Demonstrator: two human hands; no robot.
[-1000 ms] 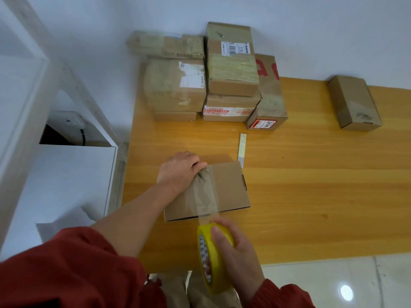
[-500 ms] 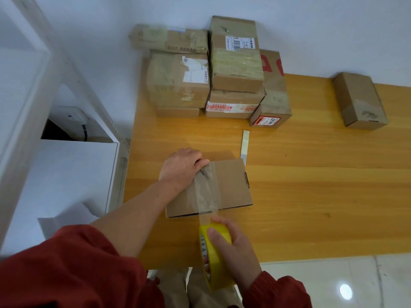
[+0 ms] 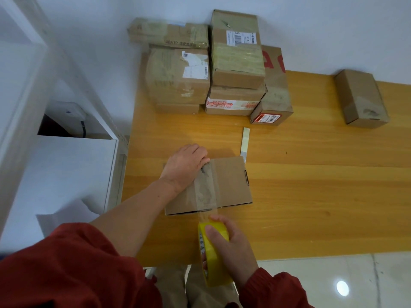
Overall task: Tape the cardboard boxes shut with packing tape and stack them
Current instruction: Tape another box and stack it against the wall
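Left hand (image 3: pixel 184 166) holds the flat cardboard box (image 3: pixel 231 185) down on the wooden surface (image 3: pixel 311 196), fingers bent over its far edge. Just below it, the right hand (image 3: pixel 231 247) grips a yellow roll of packing tape (image 3: pixel 214 272), with a clear strip (image 3: pixel 205 192) stretched across the lid. Taped boxes (image 3: pixel 235 63) stand stacked beyond the left hand.

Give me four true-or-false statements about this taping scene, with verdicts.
1. The right hand holds the yellow tape roll. True.
2. The left hand lifts the flat box off the table. False: the left hand holds it down on the table.
3. Clear tape runs from the roll across the flat box's top. True.
4. The lone box lies on the stack. False: it stands on the table, apart from the stack.
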